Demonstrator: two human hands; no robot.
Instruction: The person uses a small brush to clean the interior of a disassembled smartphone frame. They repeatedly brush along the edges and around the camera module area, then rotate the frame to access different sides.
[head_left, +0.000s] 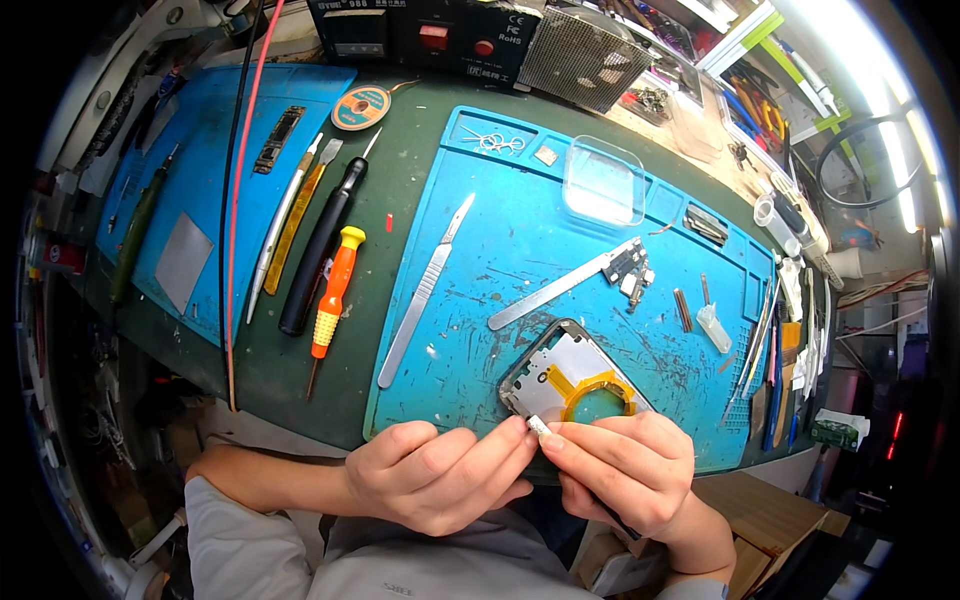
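Observation:
My left hand (pixel 440 470) is curled, its thumb and index tip at a small white piece (pixel 540 427) by the lower left corner of a phone housing (pixel 575 355). The housing has a silver inner plate and yellow tape round a circular opening. My right hand (pixel 625 475) pinches the white piece with thumb and index, and a dark slim object (pixel 625 523) shows below its curled fingers; whether these are one item I cannot tell. Both hands meet at the front of the blue mat (pixel 700 400).
A scalpel (pixel 425 300) lies left; a metal tool (pixel 545 300) with small boards (pixel 628 272) sits above the housing. A clear box (pixel 604 180) is behind. An orange screwdriver (pixel 334 290) and other tools lie left; more tools (pixel 775 370) line the right. Equipment (pixel 465 45) stands at the back.

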